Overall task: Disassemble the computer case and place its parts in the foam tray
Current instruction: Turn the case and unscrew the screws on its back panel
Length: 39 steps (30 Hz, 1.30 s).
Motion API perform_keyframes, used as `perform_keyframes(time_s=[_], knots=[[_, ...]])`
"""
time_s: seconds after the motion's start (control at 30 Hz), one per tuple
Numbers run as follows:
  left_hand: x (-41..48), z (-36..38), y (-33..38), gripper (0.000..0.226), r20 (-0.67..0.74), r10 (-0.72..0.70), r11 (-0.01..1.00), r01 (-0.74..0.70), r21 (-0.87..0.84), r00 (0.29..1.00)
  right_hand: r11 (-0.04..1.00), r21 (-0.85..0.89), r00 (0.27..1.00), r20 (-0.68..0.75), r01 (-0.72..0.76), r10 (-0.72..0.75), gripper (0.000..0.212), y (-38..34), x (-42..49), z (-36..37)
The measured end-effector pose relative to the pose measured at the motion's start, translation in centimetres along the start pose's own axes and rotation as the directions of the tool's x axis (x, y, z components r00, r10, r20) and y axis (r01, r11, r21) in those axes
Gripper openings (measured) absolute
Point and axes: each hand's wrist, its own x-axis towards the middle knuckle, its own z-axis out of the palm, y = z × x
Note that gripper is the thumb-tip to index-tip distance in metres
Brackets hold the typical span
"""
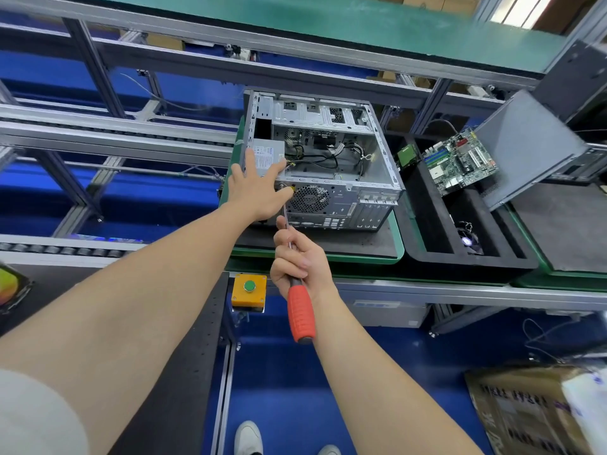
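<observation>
Left hand [254,188] spread flat on the power supply [267,157], at the computer case's [377,178] 9 o'clock corner. Right hand [297,261] grips the screwdriver [300,310], nearer, shaft running 6 to 12 o'clock toward the rear panel. Foam tray [427,224] at 3 o'clock.

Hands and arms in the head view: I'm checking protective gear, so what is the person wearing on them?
Nothing on the left hand or the right hand: no gloves, rings, watch or wrist strap show. Both forearms are uncovered. The only clothing in view is a light grey short sleeve at the left upper arm.
</observation>
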Motion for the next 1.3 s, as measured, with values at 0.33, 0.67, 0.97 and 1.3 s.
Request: perform_keyframes(time_s=[0.33,0.67,0.97,1.3], knots=[[-0.3,0.1,0.0,0.076,-0.017,0.014,1.000,-0.014,0.025,1.000,0.119,-0.977,0.749,-0.213,-0.178,-0.627,0.014,1.6,1.3,0.2],[-0.3,0.0,0.0,0.072,-0.008,0.017,0.999,-0.017,0.031,1.000,0.562,-0.827,0.902,-0.221,0.029,-0.371,0.023,1.3,1.9,-0.2],[0.2,0.1,0.0,0.072,0.009,-0.007,1.000,0.007,-0.019,1.000,0.997,0.046,0.997,0.040,0.061,-0.063,0.030,-0.1,1.0,-0.2],[0.1,0.6,0.1,0.073,-0.036,-0.004,1.000,0.004,0.007,0.999,-0.234,-0.952,0.756,0.002,-0.200,-0.655,0.017,-0.2,1.5,-0.4]])
